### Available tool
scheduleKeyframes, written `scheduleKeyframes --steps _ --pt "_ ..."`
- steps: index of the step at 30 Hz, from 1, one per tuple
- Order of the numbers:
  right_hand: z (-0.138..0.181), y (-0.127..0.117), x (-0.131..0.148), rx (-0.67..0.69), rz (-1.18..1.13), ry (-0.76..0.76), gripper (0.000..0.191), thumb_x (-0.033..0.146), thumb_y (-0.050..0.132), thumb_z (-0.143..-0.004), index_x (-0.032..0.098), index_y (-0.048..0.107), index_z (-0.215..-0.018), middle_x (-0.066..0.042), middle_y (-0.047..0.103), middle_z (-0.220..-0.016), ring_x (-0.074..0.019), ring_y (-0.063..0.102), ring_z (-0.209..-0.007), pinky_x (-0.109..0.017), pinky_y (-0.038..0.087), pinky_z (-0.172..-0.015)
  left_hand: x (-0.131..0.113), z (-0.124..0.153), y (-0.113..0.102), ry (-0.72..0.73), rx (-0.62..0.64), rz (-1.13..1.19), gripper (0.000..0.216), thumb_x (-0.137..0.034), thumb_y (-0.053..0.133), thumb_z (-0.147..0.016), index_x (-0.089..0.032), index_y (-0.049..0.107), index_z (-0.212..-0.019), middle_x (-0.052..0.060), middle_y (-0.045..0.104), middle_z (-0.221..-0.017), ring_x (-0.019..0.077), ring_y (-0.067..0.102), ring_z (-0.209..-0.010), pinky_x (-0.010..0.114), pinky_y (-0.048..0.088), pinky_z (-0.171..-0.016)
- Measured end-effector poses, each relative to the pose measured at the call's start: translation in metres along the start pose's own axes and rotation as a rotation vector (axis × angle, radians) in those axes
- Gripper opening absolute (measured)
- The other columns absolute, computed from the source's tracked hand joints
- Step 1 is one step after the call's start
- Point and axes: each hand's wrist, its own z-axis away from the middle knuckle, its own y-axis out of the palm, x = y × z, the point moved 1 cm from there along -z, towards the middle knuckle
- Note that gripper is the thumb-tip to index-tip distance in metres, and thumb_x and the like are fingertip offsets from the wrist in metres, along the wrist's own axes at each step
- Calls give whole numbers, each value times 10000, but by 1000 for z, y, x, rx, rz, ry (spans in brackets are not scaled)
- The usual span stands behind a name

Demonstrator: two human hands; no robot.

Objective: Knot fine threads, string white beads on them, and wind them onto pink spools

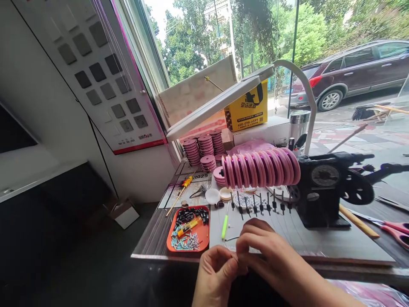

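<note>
My left hand (215, 275) and my right hand (266, 253) meet at the table's front edge, fingertips pinched together on something too small to make out, perhaps a thin thread. Just beyond them lies a green-handled tool (225, 227) on a pale work mat (303, 238). An orange tray (188, 233) of small dark and light parts sits to the left of the hands. Behind, a row of pink spools (260, 167) is mounted sideways on a black hand-crank machine (326, 187), with a line of dark pins (260, 205) beneath it.
Stacks of pink discs (204, 149) stand at the back left under a white desk lamp (220, 102). A yellow box (246, 110) is by the window. Red-handled scissors (394, 230) and a wooden stick (358, 221) lie at the right. A small carton (123, 212) sits on the floor.
</note>
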Motion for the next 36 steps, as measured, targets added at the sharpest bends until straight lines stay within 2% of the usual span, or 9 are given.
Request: scheduleKeyframes --steps 10,16,21,25,29,33,36 --pt "-1 1 -2 86 -169 85 179 215 570 -793 185 613 -621 -8 596 -700 -146 544 -700 -230 400 -632 1 1 -7 49 66 -6 221 -259 817 -505 -164 663 -632 -17 636 -507 66 547 -479 168 386 -525" --pt "1 -4 -1 156 -284 158 137 215 569 -792 201 641 -677 3 629 -697 -153 570 -711 -243 410 -683 6 -3 -12 27 149 27 338 -273 816 -514 -181 551 -702 -33 631 -481 63 554 -449 153 347 -495" --pt "6 -3 -5 179 -326 206 153 299 555 -810 199 630 -721 11 644 -666 -162 579 -711 -262 411 -722 7 -4 -14 -47 173 7 385 -282 812 -523 -181 500 -725 -49 599 -468 70 555 -441 152 332 -483" --pt "7 -2 -8 156 -274 188 163 290 552 -807 197 621 -692 14 629 -665 -152 570 -685 -238 414 -673 8 -2 -15 -100 168 -19 353 -302 801 -539 -181 556 -763 -36 605 -499 63 542 -462 156 327 -498" --pt "6 -3 -8 124 -208 117 146 214 554 -803 188 618 -674 3 594 -692 -134 545 -667 -212 407 -607 7 0 -17 -53 217 -181 420 -411 778 -537 -133 672 -833 7 589 -630 65 487 -569 180 349 -581" --pt "4 -3 -7 132 -175 75 170 199 547 -813 179 609 -656 -2 569 -690 -132 538 -678 -217 404 -620 8 1 -17 11 207 -322 343 -479 653 -671 -141 692 -716 -3 514 -588 86 441 -587 209 333 -609" --pt "4 -3 -7 127 -184 89 174 155 559 -792 174 592 -622 1 551 -689 -132 535 -684 -214 403 -615 10 0 -14 11 193 -341 339 -455 654 -683 -126 657 -600 -7 485 -542 87 417 -579 210 313 -608"
